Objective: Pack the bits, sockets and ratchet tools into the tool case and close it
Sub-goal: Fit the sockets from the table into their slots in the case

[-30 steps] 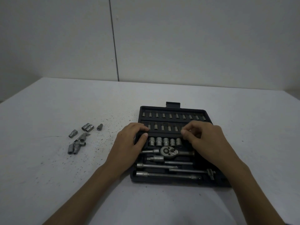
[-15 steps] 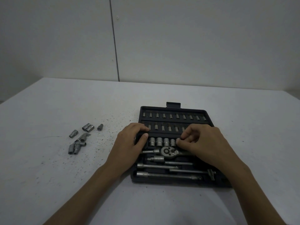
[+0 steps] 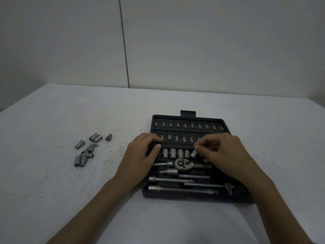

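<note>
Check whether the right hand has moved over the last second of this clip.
Yes. The right hand came toward the person, from the lower bit row down to the socket row, where it now pinches a socket beside the ratchet head.

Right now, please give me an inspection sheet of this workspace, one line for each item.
Surface: white table, dark specks left of the case.
Job's things: open tool case holds two rows of bits, a row of sockets, the ratchet and extension bars.
Clutter: loose sockets lie on the table, left of the case.
Grippers: left hand rests on the case's left edge; right hand pinches a tilted socket at the row's end.
Cables: nothing seen.
Surroundings: plain wall with a vertical seam.
</note>
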Motion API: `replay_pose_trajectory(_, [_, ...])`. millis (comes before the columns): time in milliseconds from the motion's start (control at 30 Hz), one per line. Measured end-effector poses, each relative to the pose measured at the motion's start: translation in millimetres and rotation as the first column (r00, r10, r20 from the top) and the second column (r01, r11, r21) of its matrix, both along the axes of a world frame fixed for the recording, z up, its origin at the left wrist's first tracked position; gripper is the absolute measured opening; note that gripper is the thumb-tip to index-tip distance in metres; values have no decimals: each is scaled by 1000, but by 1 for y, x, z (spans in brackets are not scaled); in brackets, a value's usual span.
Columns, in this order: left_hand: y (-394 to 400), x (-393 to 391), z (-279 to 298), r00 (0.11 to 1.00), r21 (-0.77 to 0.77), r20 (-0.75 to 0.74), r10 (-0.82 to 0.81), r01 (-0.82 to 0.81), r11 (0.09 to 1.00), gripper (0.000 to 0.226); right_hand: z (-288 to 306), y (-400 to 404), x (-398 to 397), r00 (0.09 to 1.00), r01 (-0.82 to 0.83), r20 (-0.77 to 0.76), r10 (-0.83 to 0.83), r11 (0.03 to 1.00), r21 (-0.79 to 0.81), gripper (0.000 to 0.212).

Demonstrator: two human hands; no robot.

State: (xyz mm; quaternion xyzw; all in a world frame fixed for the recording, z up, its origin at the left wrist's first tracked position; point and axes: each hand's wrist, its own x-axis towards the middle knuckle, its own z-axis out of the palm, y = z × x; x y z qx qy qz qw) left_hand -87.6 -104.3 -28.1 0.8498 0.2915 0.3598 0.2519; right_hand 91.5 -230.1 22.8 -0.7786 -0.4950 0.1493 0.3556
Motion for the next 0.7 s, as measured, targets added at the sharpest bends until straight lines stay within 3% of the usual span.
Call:
replay_pose_trajectory(500, [1,0,-1,1000,9,8,-4,4,1000,15,-1,5,-4,990,-71,125,70,997,9,6])
replay_pose_trajectory(700, [1,0,-1,1000,9,14,-5,4,1000,14,-4,6,-1,992,-79,97,78,997,3,11])
